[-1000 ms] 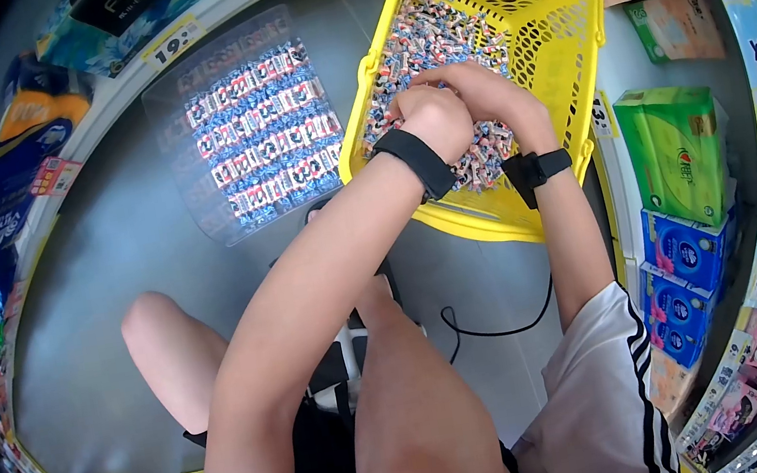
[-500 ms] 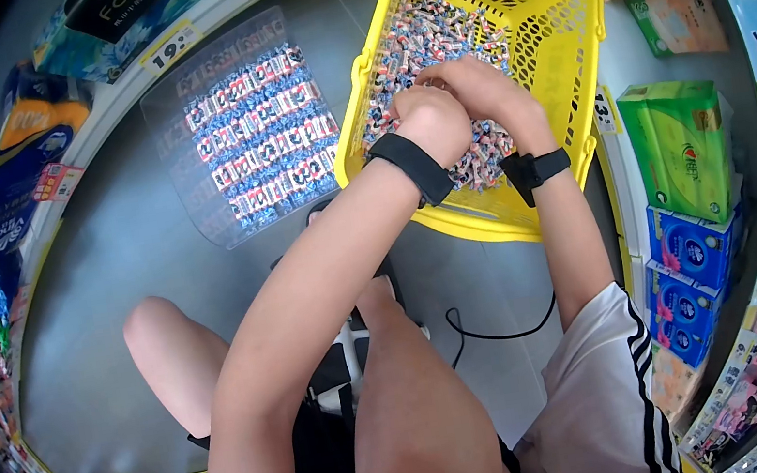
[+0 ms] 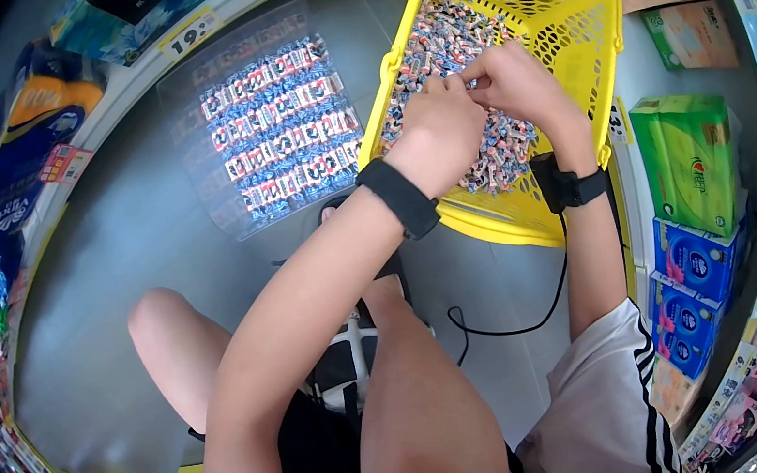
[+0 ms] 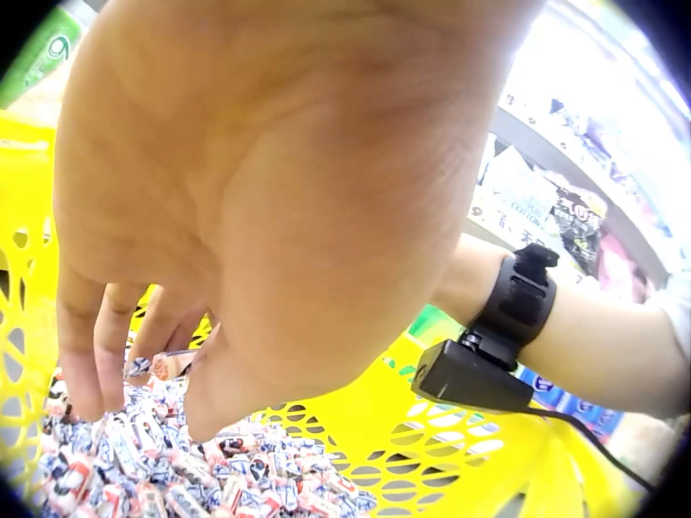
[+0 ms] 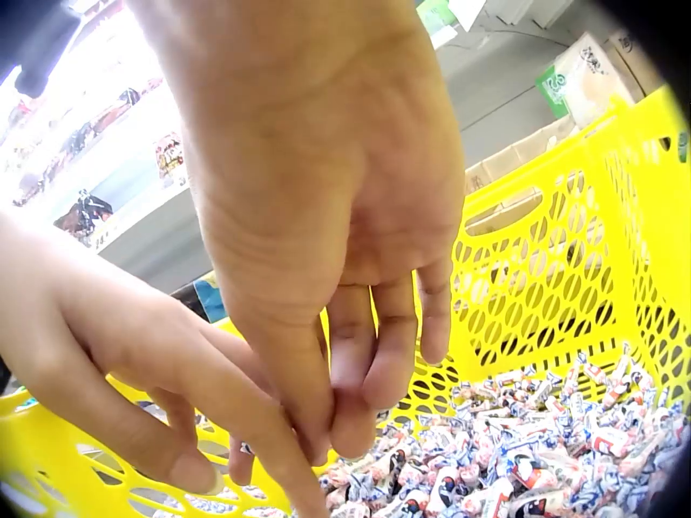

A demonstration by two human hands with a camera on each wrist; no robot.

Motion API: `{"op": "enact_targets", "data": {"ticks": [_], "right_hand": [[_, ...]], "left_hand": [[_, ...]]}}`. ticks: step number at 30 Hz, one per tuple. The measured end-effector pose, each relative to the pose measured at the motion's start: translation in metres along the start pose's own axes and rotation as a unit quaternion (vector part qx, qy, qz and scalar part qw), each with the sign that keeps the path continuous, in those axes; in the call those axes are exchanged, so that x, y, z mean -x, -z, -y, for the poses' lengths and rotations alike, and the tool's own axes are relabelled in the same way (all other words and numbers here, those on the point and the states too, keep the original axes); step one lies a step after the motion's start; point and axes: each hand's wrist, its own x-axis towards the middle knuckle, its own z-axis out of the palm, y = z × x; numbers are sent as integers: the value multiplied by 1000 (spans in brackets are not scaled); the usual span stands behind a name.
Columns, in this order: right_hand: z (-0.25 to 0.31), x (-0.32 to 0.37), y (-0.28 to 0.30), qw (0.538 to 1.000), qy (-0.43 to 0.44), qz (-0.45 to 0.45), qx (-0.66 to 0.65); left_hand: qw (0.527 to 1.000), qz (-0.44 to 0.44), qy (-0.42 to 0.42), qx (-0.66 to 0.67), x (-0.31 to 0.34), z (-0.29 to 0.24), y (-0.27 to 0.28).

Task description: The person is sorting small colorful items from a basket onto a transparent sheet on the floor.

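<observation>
Both hands meet over a yellow plastic basket (image 3: pixel 504 227) that holds a heap of small wrapped candies (image 5: pixel 518 453). My left hand (image 3: pixel 445 124) reaches in from the left, its fingers bent down beside the heap. Between its thumb and fingers, a wrapped candy (image 4: pixel 171 365) shows in the left wrist view. From the right comes my right hand (image 3: pixel 522 83), thumb and forefinger pinched together right at the left fingertips; the fingers mostly cover what they pinch. To the left, a clear plastic box (image 3: pixel 205 199) contains neat rows of the same candies (image 3: pixel 271 71).
Shelves curve around the grey floor. Green tissue packs (image 3: pixel 690 160) and blue packs (image 3: pixel 690 258) stand close to the basket's right. A black cable (image 3: pixel 510 329) runs from the right wrist camera (image 3: pixel 577 187) across the floor. My bent legs (image 3: pixel 421 387) lie below the arms.
Both hands have come up from the candy heap. The left has drawn back slightly, the right has shifted right and opened into clearer view, and the head view has shifted a little.
</observation>
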Motion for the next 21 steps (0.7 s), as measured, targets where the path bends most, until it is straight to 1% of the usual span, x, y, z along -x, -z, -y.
{"op": "enact_targets", "data": {"ticks": [2, 3, 4, 5, 6, 8, 10, 12, 13, 14, 17, 19, 21], "right_hand": [[5, 1, 6, 999, 26, 24, -4], [16, 3, 13, 998, 10, 52, 23], [17, 6, 11, 998, 13, 54, 25], [14, 7, 10, 997, 73, 14, 34], [18, 8, 10, 990, 134, -26, 43], [29, 14, 12, 990, 135, -16, 36], [38, 18, 14, 985, 162, -59, 9], [50, 23, 21, 984, 170, -46, 15], [55, 25, 24, 987, 157, -39, -4], [62, 27, 26, 989, 143, -32, -22], [84, 32, 29, 986, 154, -56, -25], [98, 34, 29, 984, 157, -75, -29], [112, 30, 27, 983, 168, -74, -18]], "left_hand": [[1000, -4, -5, -3, 8, 8, 7], [999, -28, -17, -6, 12, 12, 8], [998, -52, -28, -8, 16, 16, 8], [996, -74, -44, -20, 19, 20, 9], [996, -77, -40, -21, 22, 23, 13], [991, -108, -75, -11, 30, 26, 19], [988, -131, -83, -18, 37, 26, 27], [981, -166, -96, 0, 44, 25, 36], [976, -187, -107, 2, 49, 27, 40], [976, -190, -104, 2, 54, 28, 45], [974, -194, -115, 0, 71, 39, 60], [971, -194, -142, 8, 80, 48, 64], [970, -195, -144, 2, 90, 59, 69]]}}
